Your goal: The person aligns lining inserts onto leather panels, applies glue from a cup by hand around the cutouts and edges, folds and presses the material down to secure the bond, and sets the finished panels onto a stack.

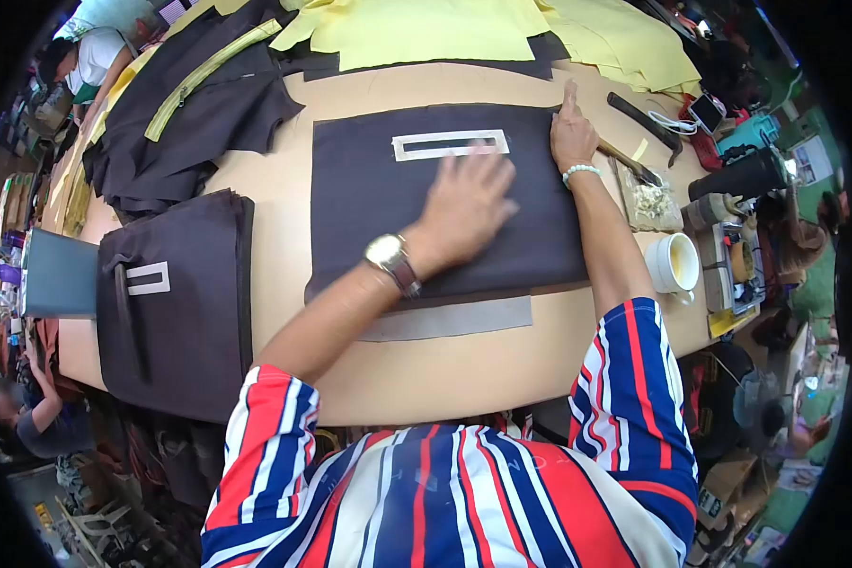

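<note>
A stack of dark fabric panels [379,213] lies in the middle of the table. Near its top edge sits a white rectangular frame [412,154] with a slot in it. My left hand [469,204] is over the panel just below the frame's right part, fingers spread and slightly blurred. At the panel's upper right corner rests my right hand [573,137], its index finger stretched out and the other fingers partly curled, with nothing visible in it. A grey strip [445,320] shows under the stack's front edge.
Another dark stack [180,322] with a white frame is at left. Yellow pieces [417,33] and dark cloth [227,123] lie at the back. At right are a hammer [646,123], a brush [630,163], a white cup [674,263] and a phone [705,114]. Other people are at left.
</note>
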`<state>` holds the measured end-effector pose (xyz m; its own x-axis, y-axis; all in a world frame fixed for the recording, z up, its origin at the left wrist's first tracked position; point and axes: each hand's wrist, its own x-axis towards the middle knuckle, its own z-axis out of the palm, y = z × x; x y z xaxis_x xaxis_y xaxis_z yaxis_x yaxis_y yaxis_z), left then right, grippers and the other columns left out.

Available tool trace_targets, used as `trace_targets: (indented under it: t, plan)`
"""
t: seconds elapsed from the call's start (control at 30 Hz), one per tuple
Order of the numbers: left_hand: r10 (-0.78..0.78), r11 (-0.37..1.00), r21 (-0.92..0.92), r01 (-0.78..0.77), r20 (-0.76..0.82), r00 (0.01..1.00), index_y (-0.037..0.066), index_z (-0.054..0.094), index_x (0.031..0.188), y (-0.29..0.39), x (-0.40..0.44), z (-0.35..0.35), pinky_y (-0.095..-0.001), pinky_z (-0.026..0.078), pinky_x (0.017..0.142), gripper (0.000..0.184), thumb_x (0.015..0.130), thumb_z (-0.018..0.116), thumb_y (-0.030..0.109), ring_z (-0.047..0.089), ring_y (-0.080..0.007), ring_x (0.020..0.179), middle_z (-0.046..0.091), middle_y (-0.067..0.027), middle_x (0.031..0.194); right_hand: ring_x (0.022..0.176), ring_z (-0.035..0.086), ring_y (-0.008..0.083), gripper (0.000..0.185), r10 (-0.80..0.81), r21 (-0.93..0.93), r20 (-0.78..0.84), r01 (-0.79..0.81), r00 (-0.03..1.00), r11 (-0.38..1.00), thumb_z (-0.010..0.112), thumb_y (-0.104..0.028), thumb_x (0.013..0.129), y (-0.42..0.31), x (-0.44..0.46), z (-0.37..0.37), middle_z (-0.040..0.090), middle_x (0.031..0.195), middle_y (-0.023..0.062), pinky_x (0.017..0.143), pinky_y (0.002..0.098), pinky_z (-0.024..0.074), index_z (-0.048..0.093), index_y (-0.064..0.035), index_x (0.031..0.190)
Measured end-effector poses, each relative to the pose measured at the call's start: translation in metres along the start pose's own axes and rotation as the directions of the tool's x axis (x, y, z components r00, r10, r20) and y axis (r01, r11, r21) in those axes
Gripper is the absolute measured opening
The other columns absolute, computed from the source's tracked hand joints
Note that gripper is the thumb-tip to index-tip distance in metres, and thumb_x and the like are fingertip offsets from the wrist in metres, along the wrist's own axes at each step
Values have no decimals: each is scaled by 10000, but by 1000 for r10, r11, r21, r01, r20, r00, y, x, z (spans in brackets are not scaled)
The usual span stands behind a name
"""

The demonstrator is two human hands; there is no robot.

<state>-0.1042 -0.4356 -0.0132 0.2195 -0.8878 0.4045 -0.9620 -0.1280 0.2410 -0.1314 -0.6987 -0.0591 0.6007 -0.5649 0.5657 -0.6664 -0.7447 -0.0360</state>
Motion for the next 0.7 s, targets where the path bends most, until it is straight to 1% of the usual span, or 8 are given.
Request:
trace_targets:
  t: [0.1, 0.2, 0.27, 0.33, 0.43, 0.47, 0.6, 0.7]
  plan:
    - [32, 999, -45, -26, 131, 991, 39, 363, 1342, 25, -22, 36, -546, 227, 1044, 642, 885, 450, 481, 250, -346, 1324, 301, -176, 1416, 834, 626, 302, 568, -3, 13, 66, 2, 998, 1000, 451, -91, 840, -2, 3, -5, 608, 971, 140, 683, 429, 501, 280, -86, 1381]
    - [1, 998, -67, 12, 184, 983, 50, 325, 1372, 26, -28, 47, -541, 187, 1064, 713, 871, 434, 545, 231, -339, 1335, 281, -166, 1433, 1000, 557, 284, 553, -158, -52, -134, 152, 978, 987, 469, -100, 842, -7, -6, -19, 559, 1077, 141, 828, 421, 438, 307, -70, 1370]
    - [-2, 998, -62, 14, 197, 980, 48, 319, 1375, 27, -27, 43, -541, 177, 1067, 752, 852, 440, 575, 226, -340, 1338, 277, -166, 1435, 1077, 493, 277, 551, -174, 170, -177, 204, 969, 964, 492, -104, 846, -21, -36, -56, 517, 1148, 145, 918, 421, 357, 312, -42, 1363]
    - [-11, 998, -62, 26, 228, 974, 44, 304, 1382, 29, -27, 38, -540, 159, 1073, 841, 807, 451, 640, 214, -343, 1342, 267, -165, 1441, 1036, 515, 298, 572, -181, 471, -88, 201, 979, 859, 517, -137, 862, -33, -87, -110, 541, 1119, 156, 933, 444, 345, 283, 21, 1359]
    - [27, 999, -37, -18, 243, 970, 32, 296, 1381, 25, -28, 40, -541, 156, 1072, 880, 789, 452, 664, 209, -345, 1343, 262, -167, 1443, 1158, 505, 319, 673, -271, 556, 126, 158, 954, 816, 520, -184, 873, -40, -184, -162, 469, 1292, 222, 1001, 556, 251, 170, 76, 1385]
    - [10, 1000, -24, -5, 240, 971, 29, 291, 1382, 26, -27, 43, -544, 157, 1070, 913, 768, 471, 680, 196, -347, 1347, 250, -168, 1448, 1228, 438, 318, 670, -242, 611, 252, 40, 937, 790, 494, -231, 890, -41, -214, -171, 400, 1354, 224, 1010, 583, 212, 162, 56, 1396]
    - [-4, 999, -38, 15, 270, 963, 22, 286, 1384, 30, -25, 36, -558, 156, 1065, 949, 744, 495, 691, 172, -349, 1354, 230, -169, 1456, 1329, 281, 308, 621, -127, 377, 397, -36, 909, 925, 402, -299, 934, -19, -241, -189, 255, 1452, 180, 1029, 619, 117, 156, 7, 1414]
    - [-25, 1000, 5, 25, 290, 957, 14, 285, 1382, 34, -23, 33, -570, 152, 1060, 974, 731, 499, 706, 168, -350, 1356, 230, -172, 1455, 1324, 295, 307, 593, -10, 221, 396, -85, 918, 972, 374, -296, 947, 19, -232, -184, 258, 1457, 154, 1038, 617, 92, 156, -12, 1420]
